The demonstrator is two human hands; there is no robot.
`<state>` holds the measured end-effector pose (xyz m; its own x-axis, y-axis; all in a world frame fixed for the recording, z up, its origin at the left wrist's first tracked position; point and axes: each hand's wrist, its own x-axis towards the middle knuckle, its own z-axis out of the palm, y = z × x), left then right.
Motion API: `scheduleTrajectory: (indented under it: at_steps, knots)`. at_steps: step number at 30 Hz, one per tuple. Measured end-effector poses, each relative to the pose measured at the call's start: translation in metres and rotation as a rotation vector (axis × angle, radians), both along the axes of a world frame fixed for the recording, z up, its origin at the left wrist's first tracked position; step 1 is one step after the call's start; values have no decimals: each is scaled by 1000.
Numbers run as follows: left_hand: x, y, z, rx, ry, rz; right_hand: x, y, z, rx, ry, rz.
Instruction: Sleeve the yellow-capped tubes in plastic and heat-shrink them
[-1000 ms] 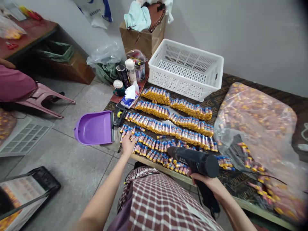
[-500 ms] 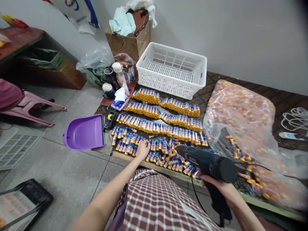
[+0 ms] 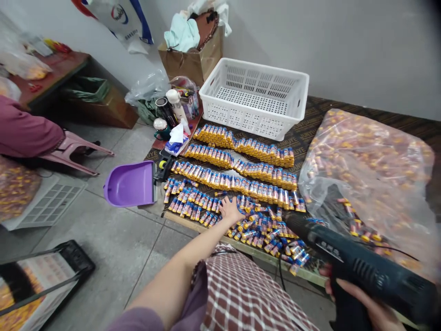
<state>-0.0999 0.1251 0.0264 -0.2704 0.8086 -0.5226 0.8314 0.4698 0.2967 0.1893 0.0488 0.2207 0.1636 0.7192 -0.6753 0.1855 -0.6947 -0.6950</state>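
My left hand [image 3: 230, 210] has its fingers spread over small blue-and-yellow capped tubes [image 3: 246, 235] near the front edge of the table. Whether it presses on any of them I cannot tell. My right hand [image 3: 374, 307] is wrapped round the handle of a dark heat gun [image 3: 361, 264]. Its nozzle points left toward the loose tubes, which lie in a jumble right of my left hand. Behind them, stacked rows of the same tubes [image 3: 255, 187] run across the table. A big clear plastic bag [image 3: 375, 142] with many similar pieces lies at the right.
A white plastic crate [image 3: 251, 120] stands behind the rows. Cups and bottles [image 3: 175, 105] are at the back left. A purple dustpan [image 3: 131, 186] juts out beyond the table's left side. A person in a purple sleeve [image 3: 27, 126] sits by a pink stool [image 3: 82, 147].
My left hand has shifted right along the tubes and its fingers have spread. The heat gun has swung right and closer to me. The view has turned left, showing more of the seated person.
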Motion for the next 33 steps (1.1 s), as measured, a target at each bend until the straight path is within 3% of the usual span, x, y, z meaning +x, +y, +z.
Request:
scheduleTrajectory:
  at_steps: [4,10,19,27,30,33]
  knots:
    - [-2,1,-3,-25,-9,-58,9,2,-11,-61,210,-111]
    - [-15,6,-7,-13,-30,-92,-4,8,-20,-126,250,25]
    - [-89,7,-14,95,-16,38,-69,19,-51,-91,272,195]
    - [-153,-13,-1,273,8,126,-123,37,-57,-83,309,386]
    - [-165,-23,7,333,31,167,-143,41,-57,-81,308,444]
    - [-163,-32,15,375,54,202,-154,41,-55,-59,312,468]
